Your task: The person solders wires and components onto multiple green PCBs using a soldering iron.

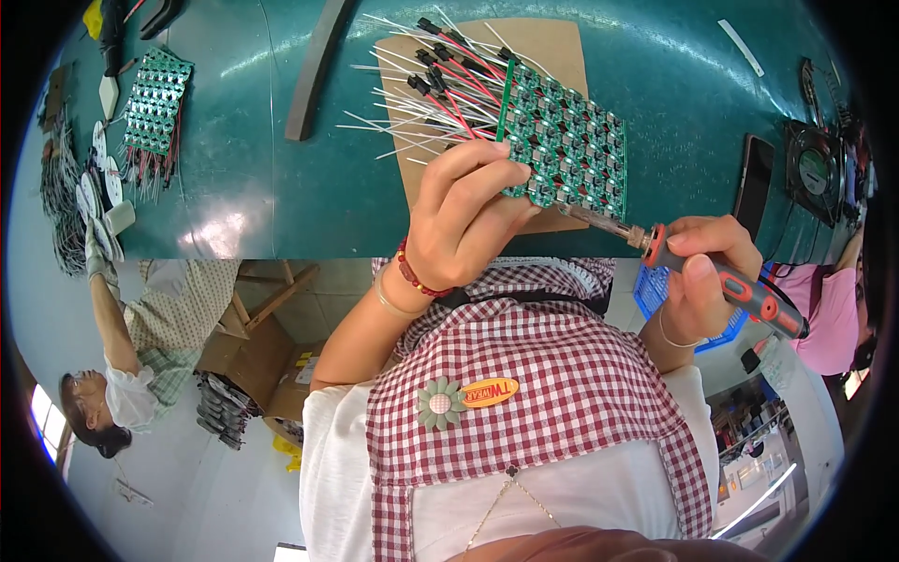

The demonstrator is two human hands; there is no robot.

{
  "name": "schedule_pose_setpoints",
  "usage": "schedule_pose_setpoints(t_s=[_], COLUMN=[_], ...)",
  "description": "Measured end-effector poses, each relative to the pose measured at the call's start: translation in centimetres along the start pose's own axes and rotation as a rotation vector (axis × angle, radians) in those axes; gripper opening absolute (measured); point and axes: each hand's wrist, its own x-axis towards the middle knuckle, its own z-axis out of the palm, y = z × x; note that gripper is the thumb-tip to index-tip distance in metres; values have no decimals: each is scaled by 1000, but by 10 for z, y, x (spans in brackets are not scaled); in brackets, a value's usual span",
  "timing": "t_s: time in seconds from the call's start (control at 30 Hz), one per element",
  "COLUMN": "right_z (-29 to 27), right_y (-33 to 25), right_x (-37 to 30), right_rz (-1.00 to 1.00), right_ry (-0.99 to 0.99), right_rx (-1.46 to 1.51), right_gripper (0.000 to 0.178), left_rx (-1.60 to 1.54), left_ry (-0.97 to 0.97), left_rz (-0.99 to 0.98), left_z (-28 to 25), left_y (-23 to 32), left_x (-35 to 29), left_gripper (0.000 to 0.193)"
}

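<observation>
A panel of small green circuit boards point(567, 140) lies tilted near the table's front edge. Black-plugged red and white wires point(449, 80) spread from its left side. My left hand point(464, 211) is closed at the panel's near left corner, gripping it; the thumb is hidden behind the fingers. In my right hand point(707, 272) is a red and grey soldering iron point(740, 292), held by its handle. Its metal tip points up and left and reaches the near edge of the panel. Whether the tip touches a board I cannot make out.
Under the panel is a brown cardboard sheet point(552, 37) on the green table point(309, 201). A dark bar point(316, 75) lies left of it; another board panel point(157, 103) sits farther left. A phone point(754, 183) and a small fan point(813, 169) are at the right. A co-worker point(122, 347) is at the left.
</observation>
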Motion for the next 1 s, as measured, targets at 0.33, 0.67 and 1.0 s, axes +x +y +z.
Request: schedule_pose_setpoints(t_s=[0.33,0.67,1.0], right_z=[-13,-13,-6], right_y=[-2,0,2], right_x=[-3,-7,-1], right_rz=[13,73,116], right_ry=[48,87,237], right_rx=[10,40,176], right_gripper=[22,24,24], left_rx=[6,16,-10], left_ry=[14,5,-20], left_rz=[-9,-18,8], left_z=[-1,-2,-2], left_y=[0,-1,-5], left_x=[1,0,1], left_gripper=[30,30,24])
